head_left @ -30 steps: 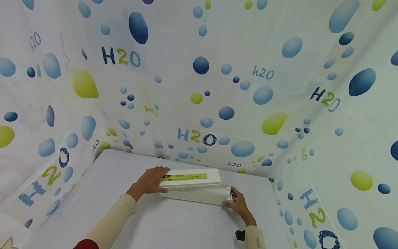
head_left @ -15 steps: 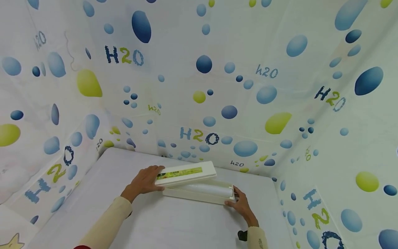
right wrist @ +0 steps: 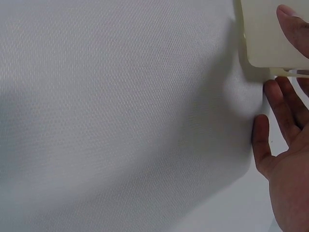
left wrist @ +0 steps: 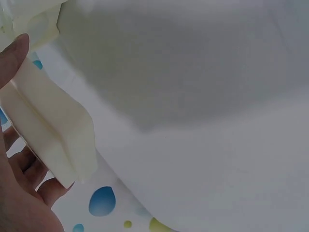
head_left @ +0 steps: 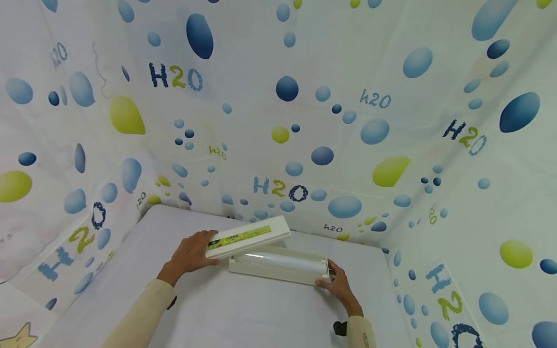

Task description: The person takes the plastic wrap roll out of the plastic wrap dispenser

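In the head view my left hand (head_left: 188,255) grips the left end of a long white lid (head_left: 249,244) with a yellow-green label. The lid is raised and tilted, its right end higher, over the left part of an off-white box (head_left: 274,275). Inside the box lies a roll of clear plastic film (head_left: 287,261), its left end partly hidden by the lid. My right hand (head_left: 342,287) holds the box's right end, thumb on the front wall. In the left wrist view, thumb and fingers lie on either side of the lid (left wrist: 53,123).
The box sits on a white-covered table (head_left: 243,314). Behind and on both sides hangs a white curtain (head_left: 243,145) printed with blue and green drops and H2O lettering. A small black object (head_left: 340,328) is beside the right sleeve.
My left hand has moved the lid left and tipped its right end up, so more of the film roll shows. The right hand stays on the box end.
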